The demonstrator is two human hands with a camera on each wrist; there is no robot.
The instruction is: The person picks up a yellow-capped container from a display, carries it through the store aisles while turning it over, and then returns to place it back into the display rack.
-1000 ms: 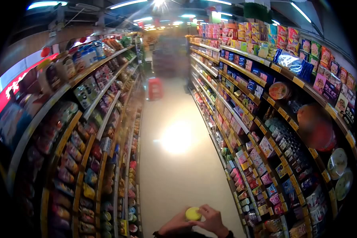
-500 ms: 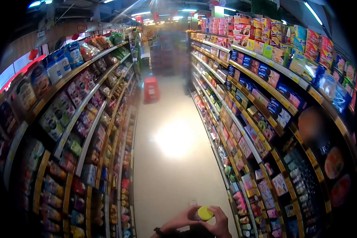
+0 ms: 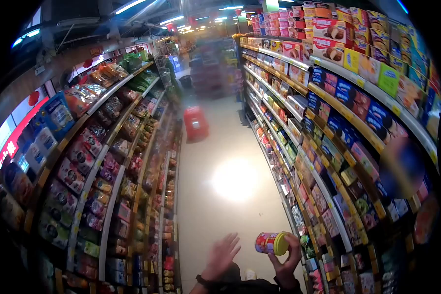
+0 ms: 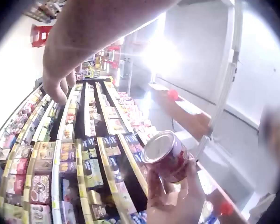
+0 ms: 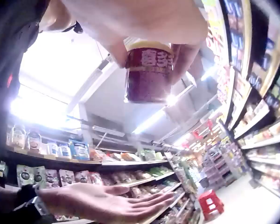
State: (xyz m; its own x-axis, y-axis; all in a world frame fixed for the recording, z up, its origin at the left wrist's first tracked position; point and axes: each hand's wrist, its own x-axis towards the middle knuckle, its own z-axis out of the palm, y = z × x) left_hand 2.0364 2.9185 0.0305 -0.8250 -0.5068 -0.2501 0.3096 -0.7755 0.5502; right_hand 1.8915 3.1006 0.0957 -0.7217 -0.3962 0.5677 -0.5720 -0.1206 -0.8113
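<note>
A small red and purple canister [image 3: 266, 242] with a yellow lid is tilted sideways in the head view. My right hand [image 3: 289, 256] grips it at the lid end between thumb and fingers. Its bare metal base [image 4: 158, 147] faces the camera in the left wrist view. In the right wrist view the printed side of the canister [image 5: 149, 74] hangs below the right hand's fingers. My left hand [image 3: 222, 255] is held apart from the canister, fingers straight, nothing in it. The right wrist view shows that left hand [image 5: 102, 203] with its palm turned up.
Shelves of packaged snacks line the left side [image 3: 100, 147] and the right side [image 3: 328, 142] of a narrow aisle floor [image 3: 230, 147]. Farther ahead on the floor stands a red plastic stool [image 3: 196, 123].
Both hands were together around the canister with its yellow lid up. The left hand has let go and moved left; the right hand has carried the canister right and tilted it.
</note>
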